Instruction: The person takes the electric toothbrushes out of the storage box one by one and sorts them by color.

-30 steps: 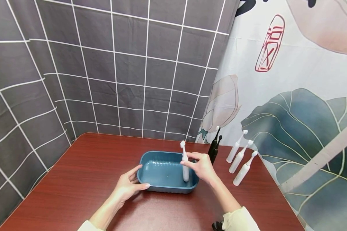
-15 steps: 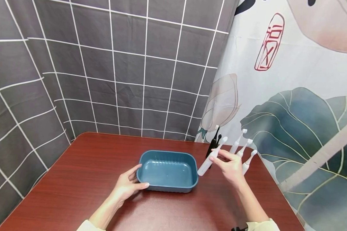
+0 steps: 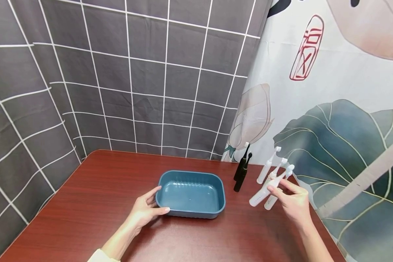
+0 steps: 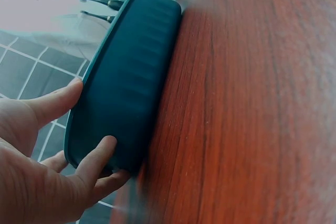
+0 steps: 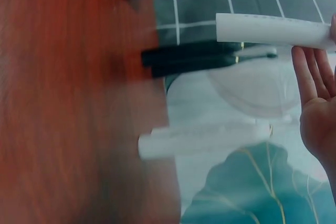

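My left hand [image 3: 142,211] grips the left end of a blue plastic bin [image 3: 190,212], thumb on the near side and fingers around the end. In the left wrist view, fingertips press the bin's outer wall [image 4: 131,72]. My right hand [image 3: 293,202] pinches a white electric toothbrush [image 3: 260,194] near its neck, tilted with its brush head up to the right. It overlaps the white toothbrushes standing behind it, partly hiding two of them. In the right wrist view, the held toothbrush [image 5: 268,30] is raised beside the fingers, its neck cut off by the frame.
Two black electric toothbrushes [image 3: 241,178] stand right of the bin, near the back edge of the red-brown table [image 3: 118,178]. A white electric toothbrush [image 3: 264,172] stands further right. A grey grid curtain [image 3: 147,80] and a printed white curtain [image 3: 281,109] hang behind.
My right hand has carried the white electric toothbrush from inside the bin out to the right, to the white toothbrushes. My left hand has stayed on the bin.
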